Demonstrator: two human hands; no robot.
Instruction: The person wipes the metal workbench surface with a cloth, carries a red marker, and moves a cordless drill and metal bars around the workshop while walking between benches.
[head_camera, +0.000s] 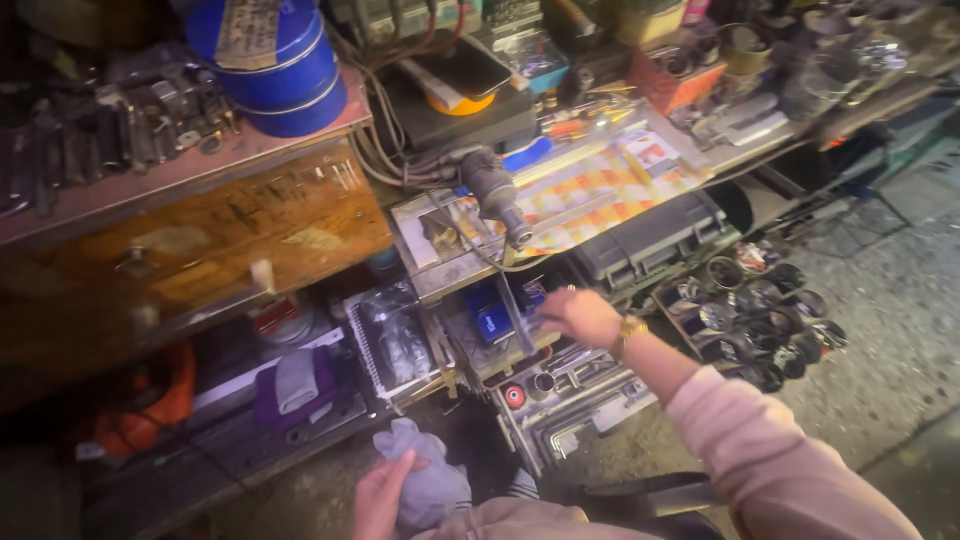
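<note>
1. The open drawer (500, 350) under the cluttered desk (600, 190) is packed; the right hand (580, 315) reaches in with arm outstretched, and I judge it could knock loose parts out.
2. The right grip is partly curled over a clear plastic piece (520, 315) at the drawer's top; whether it actually pinches it, I cannot tell.
3. The left hand (382, 495), low by the lap, clasps a grey cloth (430, 480), which could slip to the floor.
</note>
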